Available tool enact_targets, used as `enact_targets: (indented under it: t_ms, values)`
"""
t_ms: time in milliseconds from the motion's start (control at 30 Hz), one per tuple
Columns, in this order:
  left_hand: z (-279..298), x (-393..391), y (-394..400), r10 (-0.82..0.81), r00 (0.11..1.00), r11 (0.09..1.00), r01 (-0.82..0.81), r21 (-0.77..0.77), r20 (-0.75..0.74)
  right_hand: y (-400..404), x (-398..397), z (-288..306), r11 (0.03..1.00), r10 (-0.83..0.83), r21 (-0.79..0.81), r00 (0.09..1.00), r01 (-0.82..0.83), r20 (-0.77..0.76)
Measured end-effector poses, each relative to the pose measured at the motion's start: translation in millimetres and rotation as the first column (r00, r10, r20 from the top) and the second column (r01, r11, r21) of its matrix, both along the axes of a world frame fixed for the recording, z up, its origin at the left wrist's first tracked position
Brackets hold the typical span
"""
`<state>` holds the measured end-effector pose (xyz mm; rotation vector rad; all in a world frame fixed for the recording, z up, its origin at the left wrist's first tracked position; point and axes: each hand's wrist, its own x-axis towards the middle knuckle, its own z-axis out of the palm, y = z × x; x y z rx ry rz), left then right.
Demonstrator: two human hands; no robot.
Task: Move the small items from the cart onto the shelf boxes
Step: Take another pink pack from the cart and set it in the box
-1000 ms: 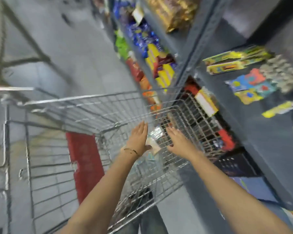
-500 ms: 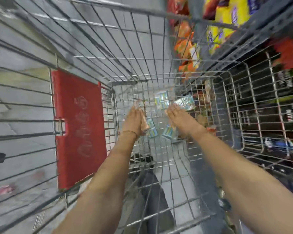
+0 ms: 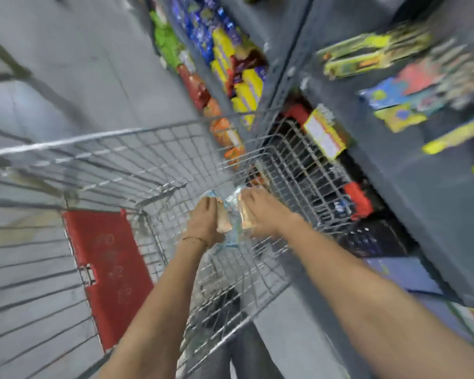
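A red flap (image 3: 107,272) hangs at the rear of the cart (image 3: 137,157), at about 8 o'clock in the view. The cart's wire basket fills the left and middle, its rim running from 9 o'clock across toward 1 o'clock, and grey floor (image 3: 80,64) shows beyond it at 11 o'clock.

Both bare forearms reach in from 6 and 5 o'clock to the middle of the basket. The left hand (image 3: 207,224), with a thin band at the wrist, and the right hand (image 3: 259,212) are side by side, palms turned toward each other, pressed around a small bunch of packets (image 3: 231,214). The packets are pale blue and tan, blurred, and sit squeezed between the two hands over the basket; whether they rest on the wire bottom or are lifted clear of it cannot be told. The hands do not touch each other; the packets fill the gap.

To the right, from 12 to 4 o'clock, stands a grey shelf unit (image 3: 307,50) close beside the cart. Green, blue, yellow and orange packs (image 3: 246,86) line its far bays at 12 to 1 o'clock. Flat colourful items (image 3: 400,91) lie on the nearer shelf at 2 o'clock. Below them, at 3 o'clock, dark boxes (image 3: 378,239) sit on a lower shelf, seen partly through the cart's wire side.
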<state>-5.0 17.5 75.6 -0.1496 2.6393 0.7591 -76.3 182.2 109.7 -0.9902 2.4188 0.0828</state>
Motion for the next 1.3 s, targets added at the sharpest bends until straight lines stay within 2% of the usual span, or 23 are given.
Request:
enact_targets:
  t_ms: [100,167,267,333,400,467,500,567,700,767,900,1167,1300]
  values:
    - [69.7,-15.4,28.9,-0.140,0.988,0.990,0.139,-0.017,-0.069,33.9,11.2,63.2,0.992,-0.109,-0.064,0.991,0.104,-0.076]
    - [118.0,-25.7,55.1,-0.237,0.954,0.971,0.238,-0.018,-0.182,62.9,18.0,106.8,0.976,-0.198,-0.127,0.967,0.178,-0.162]
    - [182.6,-40.5,106.9,-0.393,0.865,0.914,0.405,-0.028,-0.312,116.7,27.9,166.8,0.939,-0.333,-0.181,0.903,0.292,-0.272]
    - [213.6,-46.9,139.4,-0.483,0.804,0.865,0.500,-0.047,-0.347,151.0,38.1,195.6,0.902,-0.419,-0.236,0.863,0.360,-0.283]
    - [243.1,-49.8,175.2,-0.555,0.732,0.817,0.568,-0.095,-0.396,187.6,52.1,223.0,0.856,-0.507,-0.280,0.809,0.434,-0.297]
    - [265.7,-51.5,220.3,-0.630,0.558,0.726,0.670,-0.155,-0.541,228.8,70.4,247.4,0.795,-0.601,-0.328,0.741,0.511,-0.301]
    - [273.1,-54.1,234.0,-0.661,0.500,0.688,0.701,-0.186,-0.559,240.4,74.0,256.2,0.774,-0.627,-0.338,0.718,0.535,-0.302]
    - [289.3,-51.5,287.0,-0.765,0.411,0.576,0.781,-0.242,-0.496,284.8,96.4,271.6,0.710,-0.703,-0.355,0.642,0.608,-0.306]
    - [298.5,-47.2,380.2,-0.795,0.452,0.531,0.841,-0.104,-0.406,364.3,130.0,276.4,0.560,-0.829,-0.396,0.498,0.728,-0.257]
    - [298.4,-44.0,415.0,-0.820,0.449,0.505,0.860,-0.080,-0.354,394.2,140.6,272.4,0.482,-0.876,-0.398,0.432,0.781,-0.213]
    - [294.2,-50.9,462.3,-0.867,0.413,0.456,0.883,-0.109,-0.280,431.7,143.7,257.8,0.413,-0.910,-0.359,0.364,0.837,-0.199]
    - [285.0,-66.2,488.0,-0.906,0.387,0.413,0.897,-0.154,-0.173,441.5,116.8,241.5,0.481,-0.877,-0.391,0.421,0.785,-0.232]
    - [278.1,-63.3,480.2,-0.894,0.417,0.440,0.885,-0.154,-0.163,438.1,119.6,238.0,0.449,-0.893,-0.401,0.405,0.798,-0.196]
